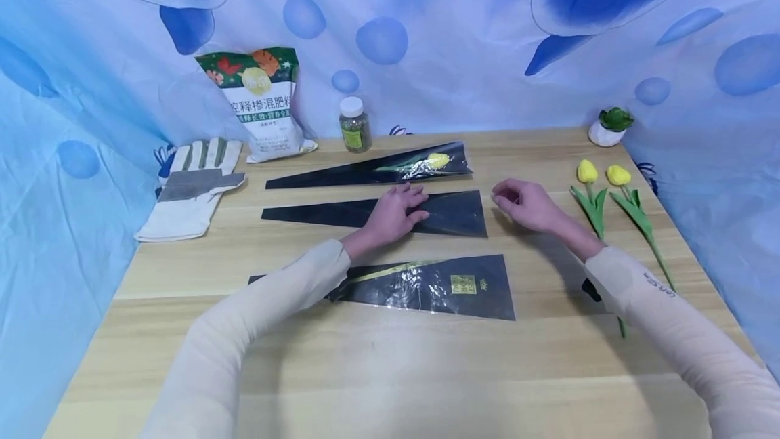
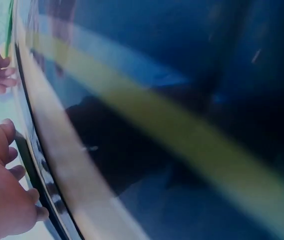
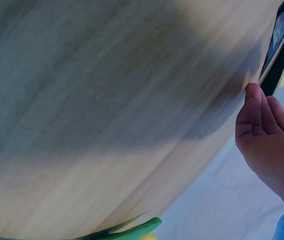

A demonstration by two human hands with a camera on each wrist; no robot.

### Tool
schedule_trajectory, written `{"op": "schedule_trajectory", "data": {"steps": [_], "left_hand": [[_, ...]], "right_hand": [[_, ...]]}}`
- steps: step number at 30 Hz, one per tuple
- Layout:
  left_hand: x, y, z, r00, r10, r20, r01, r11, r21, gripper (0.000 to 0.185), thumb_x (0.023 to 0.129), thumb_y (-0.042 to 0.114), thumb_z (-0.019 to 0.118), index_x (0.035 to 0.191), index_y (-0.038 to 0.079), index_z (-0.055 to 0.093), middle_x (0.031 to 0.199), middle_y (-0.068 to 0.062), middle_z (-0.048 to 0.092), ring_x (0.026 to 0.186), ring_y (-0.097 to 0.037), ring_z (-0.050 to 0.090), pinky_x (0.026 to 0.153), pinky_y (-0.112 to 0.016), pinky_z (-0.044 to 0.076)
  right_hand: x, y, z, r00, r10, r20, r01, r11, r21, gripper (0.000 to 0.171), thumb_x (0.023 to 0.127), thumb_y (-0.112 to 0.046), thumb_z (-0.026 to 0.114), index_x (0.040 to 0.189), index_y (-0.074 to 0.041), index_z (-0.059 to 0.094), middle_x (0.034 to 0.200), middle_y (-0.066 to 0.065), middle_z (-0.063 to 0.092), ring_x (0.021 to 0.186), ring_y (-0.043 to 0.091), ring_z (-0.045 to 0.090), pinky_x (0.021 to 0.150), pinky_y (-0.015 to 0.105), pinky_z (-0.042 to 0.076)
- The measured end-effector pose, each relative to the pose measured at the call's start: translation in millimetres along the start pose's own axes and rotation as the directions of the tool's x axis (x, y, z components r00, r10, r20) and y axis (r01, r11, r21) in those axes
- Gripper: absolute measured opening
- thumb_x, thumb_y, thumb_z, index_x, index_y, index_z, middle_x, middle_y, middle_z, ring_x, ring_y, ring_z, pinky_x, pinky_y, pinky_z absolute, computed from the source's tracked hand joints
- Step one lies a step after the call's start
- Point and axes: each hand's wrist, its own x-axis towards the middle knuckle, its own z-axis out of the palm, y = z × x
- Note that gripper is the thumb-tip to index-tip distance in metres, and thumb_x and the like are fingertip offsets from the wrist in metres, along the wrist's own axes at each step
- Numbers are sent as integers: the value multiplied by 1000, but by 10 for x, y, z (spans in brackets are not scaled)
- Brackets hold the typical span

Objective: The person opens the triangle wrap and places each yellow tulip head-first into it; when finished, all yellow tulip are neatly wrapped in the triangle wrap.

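Note:
Three long, tapering black flower sleeves lie in rows on the wooden table. My left hand (image 1: pixel 393 217) rests with spread fingers on the middle sleeve (image 1: pixel 457 214). Just beyond that sleeve's wide right end is my right hand (image 1: pixel 527 206), its fingers loosely bent and nothing visible in them. Inside the back sleeve (image 1: pixel 341 176) a yellow tulip (image 1: pixel 437 160) shows through the clear front. The nearest sleeve (image 1: pixel 420 290) carries gold lettering and lies partly under my left forearm. In the left wrist view, a sleeve's dark sheet with a gold stripe (image 2: pixel 151 112) fills most of the picture, blurred.
Two yellow tulips, one (image 1: pixel 587 171) beside the other (image 1: pixel 618 175), lie right of my right hand. Along the back stand a fertilizer bag (image 1: pixel 268 110), a white-capped jar (image 1: pixel 355 129) and a small potted plant (image 1: pixel 606 133). Work gloves (image 1: pixel 191 195) lie at left.

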Motion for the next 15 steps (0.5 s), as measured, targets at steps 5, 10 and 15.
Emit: {"op": "schedule_trajectory", "data": {"steps": [5, 10, 15], "left_hand": [[20, 12, 6, 999, -24, 35, 25, 999, -23, 44, 98, 25, 67, 136, 3, 61, 148, -14, 49, 142, -39, 35, 117, -51, 22], [-9, 6, 52, 998, -56, 37, 57, 998, -34, 41, 98, 25, 67, 133, 4, 64, 146, -13, 51, 143, -38, 32, 118, -50, 20], [-43, -9, 107, 995, -93, 29, 94, 995, -37, 39, 97, 27, 68, 130, 6, 66, 144, -10, 53, 145, -35, 31, 119, -47, 18]], "right_hand": [[4, -5, -39, 1000, -9, -10, 9, 1000, 2, 23, 99, -7, 60, 116, 9, 62, 100, 20, 68, 88, 32, 64, 79, 43, 52], [-20, 22, -17, 999, -34, -22, 34, 999, 11, 22, 98, -4, 61, 116, 9, 62, 100, 20, 68, 89, 32, 65, 79, 44, 53], [-39, 37, 14, 999, -31, -10, 32, 999, 19, 23, 97, -2, 62, 117, 9, 61, 102, 21, 68, 89, 32, 65, 80, 46, 54]]}}
